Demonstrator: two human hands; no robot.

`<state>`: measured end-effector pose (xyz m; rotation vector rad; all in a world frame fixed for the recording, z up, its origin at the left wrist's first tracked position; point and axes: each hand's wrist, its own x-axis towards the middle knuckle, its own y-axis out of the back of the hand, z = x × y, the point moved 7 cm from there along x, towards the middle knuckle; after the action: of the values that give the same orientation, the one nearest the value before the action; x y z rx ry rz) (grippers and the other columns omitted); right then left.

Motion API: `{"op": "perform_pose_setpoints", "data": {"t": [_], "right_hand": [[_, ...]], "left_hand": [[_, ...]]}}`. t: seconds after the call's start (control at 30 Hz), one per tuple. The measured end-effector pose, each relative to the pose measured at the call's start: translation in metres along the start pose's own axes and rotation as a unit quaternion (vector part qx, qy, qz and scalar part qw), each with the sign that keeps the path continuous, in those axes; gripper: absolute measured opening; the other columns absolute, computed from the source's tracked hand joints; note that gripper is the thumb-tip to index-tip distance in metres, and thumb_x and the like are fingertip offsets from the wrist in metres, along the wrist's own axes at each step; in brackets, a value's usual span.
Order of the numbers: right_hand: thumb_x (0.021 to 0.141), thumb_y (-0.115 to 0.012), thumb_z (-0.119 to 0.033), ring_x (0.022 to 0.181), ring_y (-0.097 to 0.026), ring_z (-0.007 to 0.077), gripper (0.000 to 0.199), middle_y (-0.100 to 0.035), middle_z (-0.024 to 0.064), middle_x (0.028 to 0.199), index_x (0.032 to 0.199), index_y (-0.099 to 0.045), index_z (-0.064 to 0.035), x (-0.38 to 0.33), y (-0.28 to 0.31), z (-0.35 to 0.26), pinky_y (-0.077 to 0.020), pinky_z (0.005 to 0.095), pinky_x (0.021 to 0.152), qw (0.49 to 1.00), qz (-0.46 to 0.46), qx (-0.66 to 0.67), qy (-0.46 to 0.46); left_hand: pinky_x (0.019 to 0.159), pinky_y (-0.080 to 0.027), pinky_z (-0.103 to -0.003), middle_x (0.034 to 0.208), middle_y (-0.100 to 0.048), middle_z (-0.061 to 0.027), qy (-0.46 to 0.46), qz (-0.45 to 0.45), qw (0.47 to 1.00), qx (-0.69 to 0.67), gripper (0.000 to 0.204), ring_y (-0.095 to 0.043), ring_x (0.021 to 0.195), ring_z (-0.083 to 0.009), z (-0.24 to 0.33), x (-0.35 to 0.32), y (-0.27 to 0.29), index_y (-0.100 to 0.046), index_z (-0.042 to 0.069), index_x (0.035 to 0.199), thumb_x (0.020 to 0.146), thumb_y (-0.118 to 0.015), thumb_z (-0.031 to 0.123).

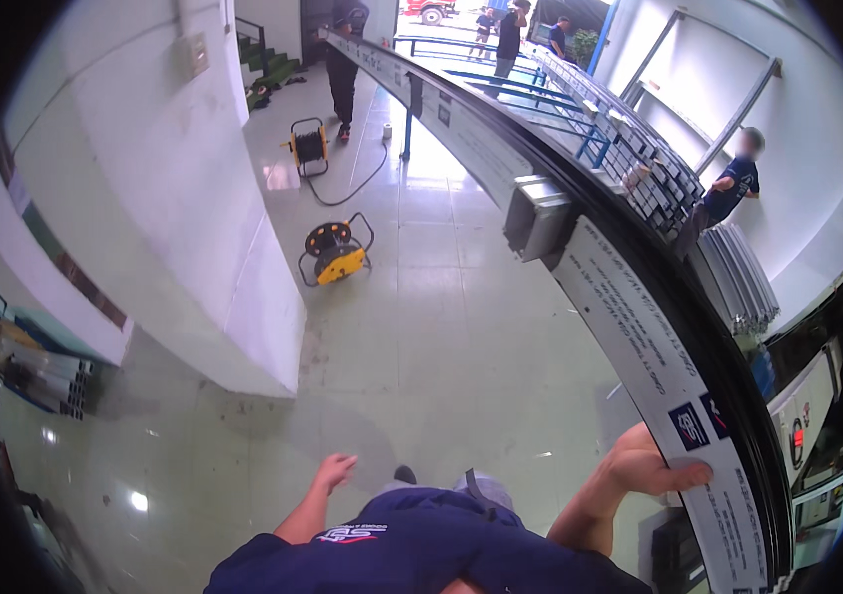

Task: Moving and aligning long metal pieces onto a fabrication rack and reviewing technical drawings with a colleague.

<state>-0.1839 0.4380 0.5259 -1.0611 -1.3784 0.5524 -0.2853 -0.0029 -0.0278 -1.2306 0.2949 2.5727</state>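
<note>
A long frame profile (629, 322), covered in white printed film with black strips along its outer edge, runs from the lower right toward the far doorway. My right hand (654, 463) is closed on its near part, the thumb lying across the white film. Midway along it, a short silver rectangular tube piece (537, 220) sticks out from its side. My left hand (336, 471) hangs free at my left side, holding nothing, its fingers loosely extended and partly overlapping. At the profile's far end stands a person (345, 74) in dark clothes, whose grip cannot be made out.
Two cable reels, one nearer (334, 252) and one farther (309, 147), rest on the tiled floor beside a white pillar (258, 317). Stacked metal profiles (639, 163) and another person (735, 183) are at right. Blue racks (550, 114) stand near the doorway.
</note>
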Motion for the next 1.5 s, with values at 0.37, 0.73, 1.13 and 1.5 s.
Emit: {"op": "perform_pose_setpoints", "data": {"t": [0.37,0.73,1.13,1.5], "right_hand": [[0.092,-0.068,-0.038,0.123,-0.055,0.0227,0.060,-0.058,0.0090,0.133,0.137,-0.048,-0.0048,-0.034,0.065,0.432,-0.0403,0.0375,0.107,0.972,-0.047,-0.138,-0.183],[0.094,-0.064,-0.014,0.128,-0.048,0.0293,0.053,-0.050,0.0152,0.139,0.140,-0.044,0.0019,-0.004,-0.020,0.795,-0.0356,0.0405,0.110,0.865,-0.334,-0.217,-0.306],[0.104,-0.048,-0.034,0.115,-0.061,0.0258,0.045,-0.066,0.0156,0.121,0.127,-0.057,0.0029,-0.022,0.022,1.186,-0.0427,0.0363,0.104,0.658,-0.429,-0.331,-0.522],[0.098,-0.029,-0.067,0.098,-0.069,0.0353,0.080,-0.065,0.0229,0.112,0.136,-0.048,-0.0003,-0.145,-0.039,1.489,-0.0584,0.0496,0.083,0.386,-0.179,0.017,-0.905]], "left_hand": [[0.116,-0.030,-0.044,0.149,-0.044,-0.0121,-0.438,-0.571,0.694,-0.024,0.076,-0.039,0.140,-0.0257,0.676,-0.022,-0.265,-0.035,0.006,0.150,0.092,-0.066,0.043],[0.102,-0.049,-0.046,0.150,-0.044,-0.0149,-0.391,-0.444,0.756,-0.280,0.088,-0.055,0.125,-0.0298,1.016,0.196,-0.304,-0.049,0.010,0.140,0.089,-0.027,0.079],[0.083,-0.057,-0.037,0.104,-0.070,-0.0098,-0.295,-0.397,0.707,-0.505,0.056,-0.068,0.092,-0.0230,1.284,0.514,-0.181,-0.063,0.005,0.116,0.100,-0.045,0.055],[0.071,-0.062,-0.041,0.093,-0.071,-0.0176,-0.245,-0.296,0.765,-0.517,0.063,-0.071,0.081,-0.0306,1.500,0.840,-0.068,-0.067,0.005,0.108,0.095,-0.046,0.063]]}}
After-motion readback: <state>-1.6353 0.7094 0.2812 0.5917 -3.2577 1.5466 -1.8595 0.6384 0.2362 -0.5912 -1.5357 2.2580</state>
